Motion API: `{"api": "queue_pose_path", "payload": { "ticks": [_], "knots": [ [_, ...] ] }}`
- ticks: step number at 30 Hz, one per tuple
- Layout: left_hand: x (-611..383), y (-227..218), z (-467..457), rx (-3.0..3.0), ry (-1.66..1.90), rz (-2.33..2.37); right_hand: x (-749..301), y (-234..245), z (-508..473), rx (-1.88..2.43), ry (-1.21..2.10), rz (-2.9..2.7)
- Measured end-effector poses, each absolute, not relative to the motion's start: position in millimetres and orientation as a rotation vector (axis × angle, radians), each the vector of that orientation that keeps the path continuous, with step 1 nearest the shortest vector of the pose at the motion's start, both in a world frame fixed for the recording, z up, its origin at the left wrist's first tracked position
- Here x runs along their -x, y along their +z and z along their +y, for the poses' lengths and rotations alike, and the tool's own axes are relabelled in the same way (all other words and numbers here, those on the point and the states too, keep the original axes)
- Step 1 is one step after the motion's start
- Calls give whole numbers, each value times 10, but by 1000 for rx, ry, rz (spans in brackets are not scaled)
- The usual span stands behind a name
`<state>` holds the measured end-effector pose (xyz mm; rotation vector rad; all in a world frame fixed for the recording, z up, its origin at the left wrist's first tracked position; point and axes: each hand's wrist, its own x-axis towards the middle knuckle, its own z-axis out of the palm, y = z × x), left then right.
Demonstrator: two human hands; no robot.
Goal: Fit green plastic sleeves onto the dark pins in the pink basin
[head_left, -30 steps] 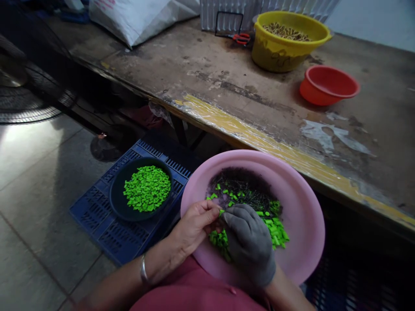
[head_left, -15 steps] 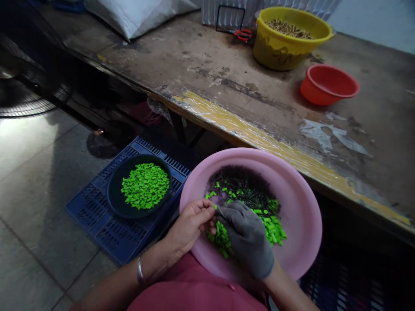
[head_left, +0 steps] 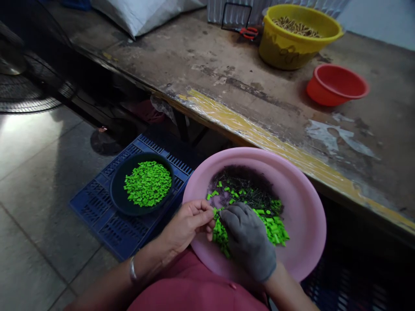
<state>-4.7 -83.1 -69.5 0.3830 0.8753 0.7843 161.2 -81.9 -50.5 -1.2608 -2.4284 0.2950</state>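
Note:
My left hand (head_left: 193, 221), bare and with a silver bangle at the wrist, is closed in a pinch with a small green tube piece (head_left: 215, 211) at its fingertips. Close against it, my right hand (head_left: 248, 235) wears a grey glove, thumb and fingers pressed together; what they grip is hidden. Both hands are over the near left part of a pink basin (head_left: 304, 216). In the basin lie many loose green tube pieces (head_left: 275, 230) and a dark heap of fine black bits (head_left: 249, 183).
A dark bowl of green pieces (head_left: 116, 192) stands on a blue plastic crate (head_left: 94, 211) to the left. On the worn table (head_left: 207, 65) are a red bowl (head_left: 337, 86), a yellow tub (head_left: 285, 52), red-handled scissors (head_left: 249, 33) and a white sack (head_left: 139, 17). A fan (head_left: 29, 82) is at far left.
The camera view has shifted slightly, so the surroundings sit a little further right. The gloved fingertips have drawn slightly away from the left fingertips; the left pinch stays closed.

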Motion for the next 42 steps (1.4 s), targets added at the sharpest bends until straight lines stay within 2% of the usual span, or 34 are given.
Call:
{"api": "queue_pose_path", "payload": {
  "ticks": [6, 9, 11, 18, 21, 24, 27, 31, 35, 37, 39, 42],
  "knots": [
    [-22, -704, -862, -505, 858, 940, -1570, -569, -881, 1319, 207, -2444],
    [-23, -683, -851, -657, 886, 982, -1576, -563, -889, 1310, 301, -2378],
    [-5, -668, -843, -775, 873, 1007, -1603, -540, -879, 1326, 498, -2279],
    [14, -755, -948, -1229, 1056, 922, -1758, -486, -750, 1258, 1629, -1906],
    [0, -749, -984, -1413, 1262, 801, -1754, -468, -704, 1196, 1909, -1744],
    [85, -672, -972, -1588, 1318, 740, -1699, -480, -677, 1227, 2003, -1632],
    [360, -617, -928, -1676, 1261, 922, -1629, -577, -668, 1391, 1844, -1682],
    [1000, -750, -848, -1683, 1068, 1719, -1536, -797, -699, 1634, 1259, -2195],
    [1648, -1069, -814, -1570, 773, 2294, -1398, -959, -759, 1534, 733, -2821],
    [1811, -1164, -824, -1628, 584, 2369, -1313, -998, -792, 1550, 556, -2939],
    [1792, -1146, -843, -1775, 541, 2348, -1237, -1024, -822, 1584, 465, -2971],
    [1438, -922, -897, -2000, 852, 2189, -1177, -1065, -840, 1613, 430, -2980]
  ]
}}
